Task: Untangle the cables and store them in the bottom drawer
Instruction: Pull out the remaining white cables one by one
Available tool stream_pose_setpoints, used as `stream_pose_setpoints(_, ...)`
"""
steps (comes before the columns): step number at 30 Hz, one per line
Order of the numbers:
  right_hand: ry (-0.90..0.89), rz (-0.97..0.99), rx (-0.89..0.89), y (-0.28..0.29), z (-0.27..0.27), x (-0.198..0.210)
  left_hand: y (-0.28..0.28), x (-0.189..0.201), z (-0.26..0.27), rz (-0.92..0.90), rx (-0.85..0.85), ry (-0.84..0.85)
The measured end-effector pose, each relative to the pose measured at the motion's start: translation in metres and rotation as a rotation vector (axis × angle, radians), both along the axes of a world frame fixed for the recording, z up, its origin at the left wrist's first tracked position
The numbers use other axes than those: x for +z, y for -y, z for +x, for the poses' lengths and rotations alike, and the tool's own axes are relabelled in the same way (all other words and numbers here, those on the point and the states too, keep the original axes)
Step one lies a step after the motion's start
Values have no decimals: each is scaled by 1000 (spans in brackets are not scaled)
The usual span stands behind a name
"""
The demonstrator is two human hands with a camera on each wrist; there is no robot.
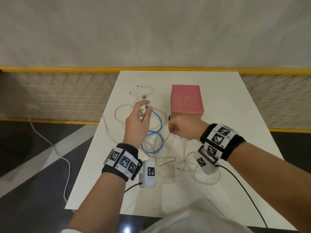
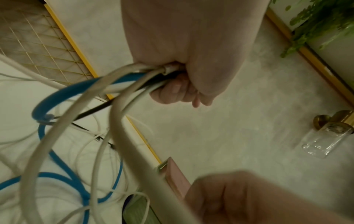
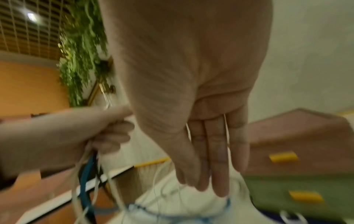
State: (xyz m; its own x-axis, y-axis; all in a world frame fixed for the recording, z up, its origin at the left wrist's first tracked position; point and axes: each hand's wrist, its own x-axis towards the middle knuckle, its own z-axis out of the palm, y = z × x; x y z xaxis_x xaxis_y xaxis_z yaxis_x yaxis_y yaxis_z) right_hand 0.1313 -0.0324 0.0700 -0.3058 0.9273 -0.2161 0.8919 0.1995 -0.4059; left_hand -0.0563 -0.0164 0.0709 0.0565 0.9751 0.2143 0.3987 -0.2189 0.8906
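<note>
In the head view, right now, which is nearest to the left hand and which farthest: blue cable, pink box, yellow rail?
1. Blue cable: held in the left hand.
2. Pink box: to its right, on the table.
3. Yellow rail: behind the table.

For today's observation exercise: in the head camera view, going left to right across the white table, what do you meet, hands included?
White cable loop → left hand, pinching the cable ends → blue cable → right hand → pink drawer box.
</note>
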Motion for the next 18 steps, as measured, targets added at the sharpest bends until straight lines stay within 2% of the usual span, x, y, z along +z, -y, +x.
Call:
stream_pose_setpoints(3,196,-250,73,25,0,-30,4,-8,4,-31,-20,2)
stream_pose_setpoints(6,324,-381,118,41,-7,-54,8,-14,9,-108,-43,-8)
stream_pose_setpoints(11,583,-241,251,64,-11,-82,19,-24,15,-166,-84,-43)
stream_pose_setpoints(15,472,-167,161,69,-1,-83,27,-27,14,-165,-126,-63)
stream_pose_setpoints(18,267,-92,-32,69,13,-71,29,-28,12,-173,-138,-63)
